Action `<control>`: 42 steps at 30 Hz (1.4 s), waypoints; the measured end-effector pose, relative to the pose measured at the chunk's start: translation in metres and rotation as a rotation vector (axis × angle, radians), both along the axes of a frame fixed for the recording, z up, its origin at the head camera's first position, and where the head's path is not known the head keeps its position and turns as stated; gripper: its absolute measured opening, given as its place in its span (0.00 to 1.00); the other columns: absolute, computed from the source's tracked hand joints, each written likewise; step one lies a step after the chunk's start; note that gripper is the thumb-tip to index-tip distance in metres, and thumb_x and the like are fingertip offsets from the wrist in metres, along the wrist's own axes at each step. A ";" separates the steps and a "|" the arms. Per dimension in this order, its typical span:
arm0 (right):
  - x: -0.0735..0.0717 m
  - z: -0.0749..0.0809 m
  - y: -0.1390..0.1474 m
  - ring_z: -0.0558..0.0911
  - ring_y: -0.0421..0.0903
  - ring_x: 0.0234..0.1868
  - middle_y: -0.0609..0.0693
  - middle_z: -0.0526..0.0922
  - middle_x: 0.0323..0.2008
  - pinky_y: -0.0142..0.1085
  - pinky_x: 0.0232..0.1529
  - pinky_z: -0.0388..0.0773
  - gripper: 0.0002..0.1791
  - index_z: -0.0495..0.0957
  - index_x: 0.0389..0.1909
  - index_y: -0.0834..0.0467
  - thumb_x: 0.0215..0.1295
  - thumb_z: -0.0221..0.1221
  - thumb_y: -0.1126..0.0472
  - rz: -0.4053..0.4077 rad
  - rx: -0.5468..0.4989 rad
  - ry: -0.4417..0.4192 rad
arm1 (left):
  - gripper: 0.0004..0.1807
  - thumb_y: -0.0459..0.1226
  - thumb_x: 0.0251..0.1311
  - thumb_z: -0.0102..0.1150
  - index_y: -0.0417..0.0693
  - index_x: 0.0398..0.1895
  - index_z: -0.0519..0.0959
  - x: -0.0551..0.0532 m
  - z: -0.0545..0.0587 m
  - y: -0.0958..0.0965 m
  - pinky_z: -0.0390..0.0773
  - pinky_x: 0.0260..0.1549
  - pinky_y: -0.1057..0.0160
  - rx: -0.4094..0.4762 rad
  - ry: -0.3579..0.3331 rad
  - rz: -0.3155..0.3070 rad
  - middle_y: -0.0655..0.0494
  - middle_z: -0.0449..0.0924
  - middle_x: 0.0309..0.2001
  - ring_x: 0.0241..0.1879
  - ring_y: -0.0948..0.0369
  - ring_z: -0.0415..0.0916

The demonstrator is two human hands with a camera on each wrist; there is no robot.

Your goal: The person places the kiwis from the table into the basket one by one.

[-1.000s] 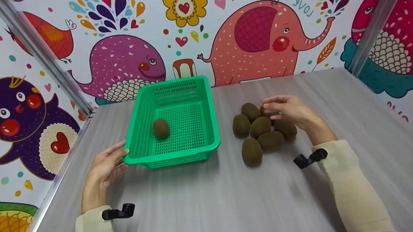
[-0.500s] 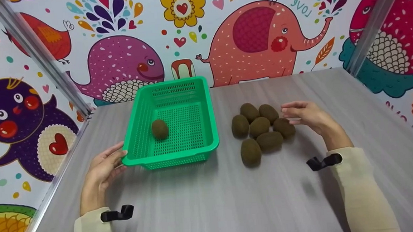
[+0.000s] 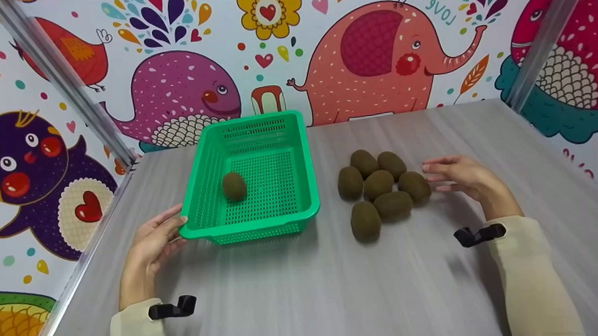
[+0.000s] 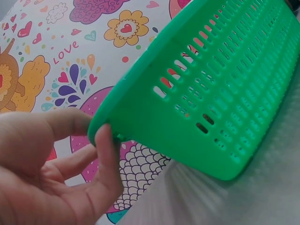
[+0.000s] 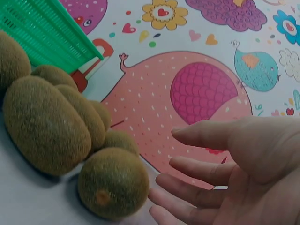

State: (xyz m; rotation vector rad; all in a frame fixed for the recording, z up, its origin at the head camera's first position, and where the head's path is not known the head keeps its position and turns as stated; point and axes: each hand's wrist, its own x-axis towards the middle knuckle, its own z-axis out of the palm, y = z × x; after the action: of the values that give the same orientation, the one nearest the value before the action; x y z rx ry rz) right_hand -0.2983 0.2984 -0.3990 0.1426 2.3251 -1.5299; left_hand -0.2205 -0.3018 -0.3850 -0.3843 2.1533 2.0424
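Observation:
A green plastic basket [image 3: 261, 226] with slotted walls stands on the table, one brown kiwi [image 3: 234, 186] lying inside it. My left hand [image 3: 153, 244] pinches the basket's near left corner; in the left wrist view, thumb and fingers [image 4: 108, 164] meet at the rim. Several loose kiwis [image 3: 378, 185] are clustered to the right of the basket. Just right of that group is my right hand [image 3: 463, 176], fingers extended and holding nothing. The right wrist view has its fingertips close beside the nearest kiwi [image 5: 114, 183]; whether they touch it I cannot tell.
The grey table [image 3: 286, 298] ends at a back wall [image 3: 370, 54] printed with cartoon animals. Metal posts [image 3: 545, 38] stand at both back corners. A black camera mount [image 3: 479, 235] sticks out from each sleeve.
My right hand has moved right and toward me, from above the far kiwi to the right side of the cluster. The left hand still grips the basket, which stays in place.

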 end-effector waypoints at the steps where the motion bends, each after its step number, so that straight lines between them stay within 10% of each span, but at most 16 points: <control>1: 0.000 -0.002 0.001 0.81 0.40 0.52 0.46 0.77 0.57 0.33 0.54 0.81 0.40 0.62 0.73 0.63 0.70 0.59 0.42 0.000 0.004 -0.006 | 0.33 0.36 0.72 0.52 0.42 0.78 0.57 0.000 0.000 0.000 0.83 0.35 0.70 -0.006 0.003 -0.001 0.70 0.84 0.33 0.32 0.72 0.81; 33: -0.002 -0.022 -0.018 0.69 0.40 0.41 0.48 0.65 0.43 0.30 0.46 0.84 0.44 0.54 0.75 0.68 0.68 0.62 0.50 0.026 -0.009 -0.078 | 0.33 0.35 0.72 0.51 0.42 0.78 0.56 0.001 0.000 0.001 0.81 0.33 0.72 -0.018 0.010 -0.008 0.71 0.83 0.33 0.32 0.72 0.80; 42: 0.000 -0.015 -0.009 0.74 0.38 0.48 0.52 0.68 0.57 0.32 0.53 0.82 0.45 0.53 0.75 0.70 0.69 0.61 0.48 0.005 -0.023 -0.065 | 0.33 0.36 0.72 0.52 0.42 0.78 0.58 0.001 -0.001 0.001 0.81 0.32 0.72 -0.013 0.001 0.004 0.70 0.83 0.33 0.31 0.72 0.80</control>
State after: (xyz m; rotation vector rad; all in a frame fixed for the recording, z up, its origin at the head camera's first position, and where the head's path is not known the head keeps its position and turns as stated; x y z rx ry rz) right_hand -0.2980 0.2890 -0.4138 0.1782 2.2560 -1.5261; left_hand -0.2197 -0.3011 -0.3856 -0.3900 2.1690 2.0323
